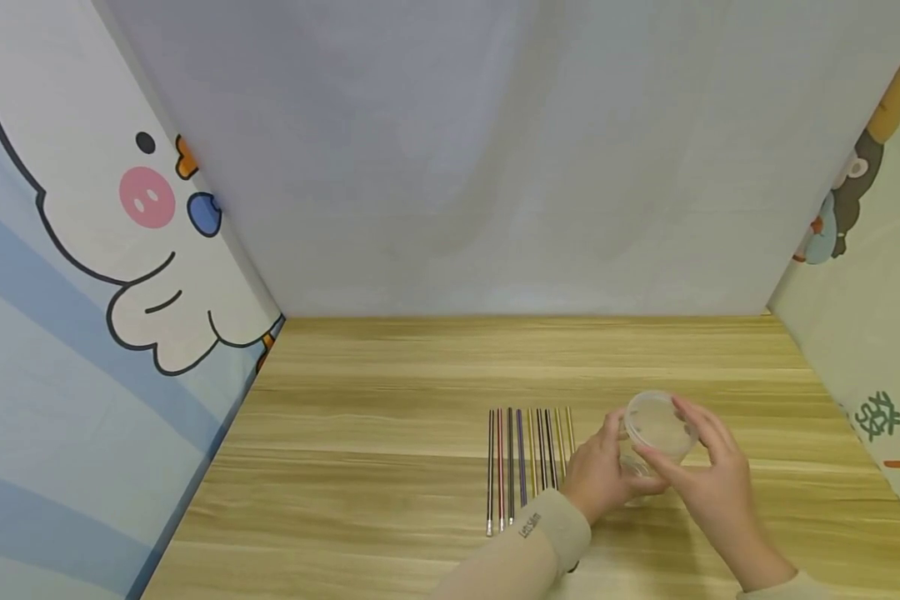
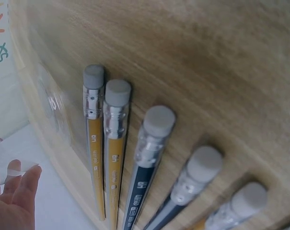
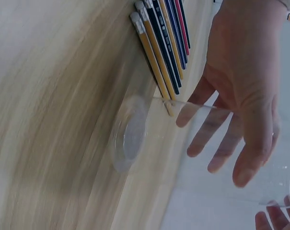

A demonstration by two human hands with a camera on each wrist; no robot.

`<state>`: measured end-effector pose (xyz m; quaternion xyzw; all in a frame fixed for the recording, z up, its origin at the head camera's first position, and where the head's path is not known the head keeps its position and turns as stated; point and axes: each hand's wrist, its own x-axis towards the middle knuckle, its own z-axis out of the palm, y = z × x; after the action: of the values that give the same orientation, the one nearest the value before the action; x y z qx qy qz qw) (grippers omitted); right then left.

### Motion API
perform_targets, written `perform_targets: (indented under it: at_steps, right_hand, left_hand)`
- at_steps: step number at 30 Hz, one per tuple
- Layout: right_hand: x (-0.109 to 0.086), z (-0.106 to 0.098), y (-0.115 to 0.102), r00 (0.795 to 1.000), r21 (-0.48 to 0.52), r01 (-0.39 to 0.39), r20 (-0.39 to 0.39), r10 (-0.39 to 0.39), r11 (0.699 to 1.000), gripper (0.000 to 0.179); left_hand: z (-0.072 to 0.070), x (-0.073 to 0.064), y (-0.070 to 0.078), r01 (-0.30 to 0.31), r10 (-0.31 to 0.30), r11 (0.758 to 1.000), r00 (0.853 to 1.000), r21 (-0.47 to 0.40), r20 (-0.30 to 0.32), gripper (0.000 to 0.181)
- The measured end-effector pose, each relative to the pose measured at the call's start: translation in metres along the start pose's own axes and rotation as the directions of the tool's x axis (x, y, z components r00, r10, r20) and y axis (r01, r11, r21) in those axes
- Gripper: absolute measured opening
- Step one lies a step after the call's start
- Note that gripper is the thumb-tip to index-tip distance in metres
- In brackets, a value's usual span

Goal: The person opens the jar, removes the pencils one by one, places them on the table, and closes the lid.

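A clear plastic jar [image 1: 633, 467] is held upright between both hands, right of the pencils. My left hand [image 1: 603, 475] grips its side, and its fingers show through the wall in the right wrist view. Over the jar's round translucent top [image 1: 660, 423], my right hand [image 1: 720, 479] spreads fingers and thumb across and holds the rim; whether that top is a separate lid I cannot tell. The jar's round base [image 3: 130, 136] faces the table. Beside the left hand, several pencils [image 1: 521, 450] lie in a row, their grey erasers [image 2: 159, 120] towards me.
The wood-grain table [image 1: 375, 383] ends at a pale back wall [image 1: 450, 167]. A cartoon-printed panel [image 1: 67, 333] stands along the left, another printed panel [image 1: 855, 317] along the right. The left sleeve [image 1: 525, 542] lies over the pencils' near ends.
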<state>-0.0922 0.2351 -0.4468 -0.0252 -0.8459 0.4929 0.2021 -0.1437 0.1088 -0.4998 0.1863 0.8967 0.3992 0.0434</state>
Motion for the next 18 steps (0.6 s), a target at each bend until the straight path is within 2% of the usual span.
perform_targets:
  at_steps: [6,12,15,18]
  right_hand:
    - [-0.002,0.01,-0.005,0.997,-0.032,-0.063,-0.056,0.062,0.997,0.079]
    - [-0.005,0.017,-0.007,0.991,-0.036,-0.065,-0.118,0.06,0.997,0.078]
    - [-0.005,0.016,-0.005,0.993,-0.01,-0.063,-0.096,0.062,0.998,0.079]
    - [-0.004,0.011,-0.002,0.998,0.034,-0.06,-0.024,0.061,0.998,0.077]
  left_hand:
    - [0.0,0.0,-0.001,-0.008,0.007,1.0,1.0,0.021,0.009,0.094]
    - [0.0,0.0,-0.002,-0.033,0.033,0.999,0.999,0.036,0.007,0.093]
    - [-0.001,0.0,-0.002,-0.028,0.028,0.999,1.0,0.032,0.011,0.093]
    - [0.0,0.0,-0.001,-0.012,0.012,0.999,1.0,0.029,0.014,0.094]
